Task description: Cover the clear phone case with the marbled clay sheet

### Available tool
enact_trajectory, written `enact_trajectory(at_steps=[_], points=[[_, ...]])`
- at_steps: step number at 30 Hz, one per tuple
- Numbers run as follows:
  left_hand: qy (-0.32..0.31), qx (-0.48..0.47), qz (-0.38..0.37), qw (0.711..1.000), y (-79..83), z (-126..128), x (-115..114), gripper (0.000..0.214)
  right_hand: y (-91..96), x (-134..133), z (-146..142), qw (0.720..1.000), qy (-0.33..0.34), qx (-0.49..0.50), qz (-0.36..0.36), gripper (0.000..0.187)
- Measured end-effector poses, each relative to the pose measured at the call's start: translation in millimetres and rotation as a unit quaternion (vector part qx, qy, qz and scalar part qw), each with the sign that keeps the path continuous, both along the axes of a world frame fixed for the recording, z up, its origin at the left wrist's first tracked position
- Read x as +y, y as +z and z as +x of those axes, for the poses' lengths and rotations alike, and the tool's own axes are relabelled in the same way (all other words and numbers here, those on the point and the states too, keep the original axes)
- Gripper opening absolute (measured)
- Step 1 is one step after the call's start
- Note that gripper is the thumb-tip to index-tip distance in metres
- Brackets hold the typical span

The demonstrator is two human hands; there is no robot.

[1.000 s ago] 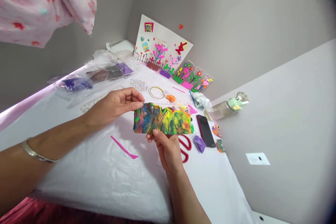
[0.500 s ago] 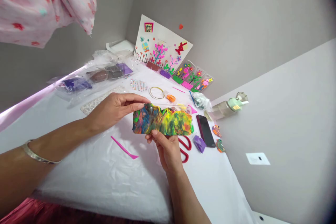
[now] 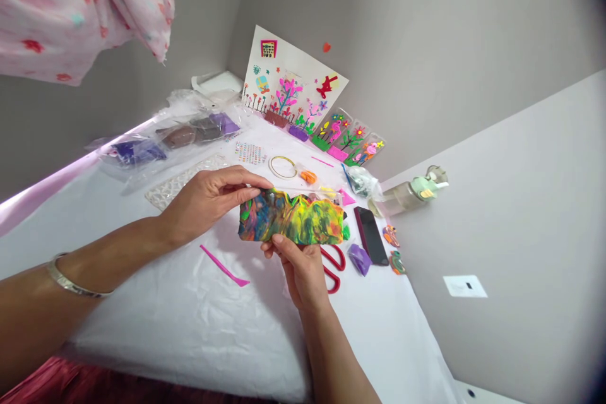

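A flat oblong piece covered in swirled multicoloured clay [image 3: 296, 218] is held above the white-covered table [image 3: 180, 315]. My left hand [image 3: 211, 199] pinches its upper left edge with thumb and fingertips. My right hand [image 3: 298, 268] grips its lower edge from below, thumb on the front face. A silver bangle [image 3: 71, 281] is on my left wrist. Red scissors [image 3: 334, 265] lie on the table just behind my right hand.
A pink modelling tool [image 3: 225, 268], a dark phone [image 3: 372, 237], a purple clay lump [image 3: 360, 259], a tape ring [image 3: 283, 166] and bags of clay [image 3: 175, 136] lie on the table. Decorated panels [image 3: 293, 91] lean on the wall. A bottle [image 3: 411, 192] lies at the right edge.
My left fingers have slid a little to the right along the piece's top edge. The piece has tipped slightly. My right hand stays put.
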State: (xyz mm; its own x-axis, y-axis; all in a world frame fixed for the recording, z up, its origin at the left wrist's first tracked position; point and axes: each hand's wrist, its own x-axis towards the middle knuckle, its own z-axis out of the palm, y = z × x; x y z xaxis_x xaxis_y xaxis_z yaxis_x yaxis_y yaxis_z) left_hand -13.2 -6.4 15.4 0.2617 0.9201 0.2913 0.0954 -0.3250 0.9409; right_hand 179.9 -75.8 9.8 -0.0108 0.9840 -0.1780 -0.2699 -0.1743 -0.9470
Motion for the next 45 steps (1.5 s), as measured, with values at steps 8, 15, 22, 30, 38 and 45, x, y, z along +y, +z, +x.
enact_trajectory(at_steps=[8,15,22,30,38,45], points=[[-0.037,-0.102,-0.153,0.982,5.2,-1,1,0.033,-5.1,-1,2,1.0,0.021,-0.009,-0.003,0.012],[-0.045,-0.099,-0.195,0.975,1.1,-1,6,0.034,-7.5,-3,3,0.995,0.074,-0.065,-0.003,0.023],[-0.028,-0.134,-0.262,0.955,7.8,0,4,0.035,4.1,9,15,0.997,0.03,0.046,0.06,0.042],[-0.057,-0.07,-0.202,0.975,0.9,1,5,0.035,14.6,27,44,0.997,-0.03,0.052,0.046,0.047],[-0.025,-0.066,-0.217,0.974,-8.4,1,9,0.047,10.8,25,38,0.998,-0.03,0.033,0.044,0.02],[-0.057,-0.004,-0.152,0.987,-6.9,1,7,0.033,6.2,26,35,0.996,-0.053,0.052,0.05,0.022]])
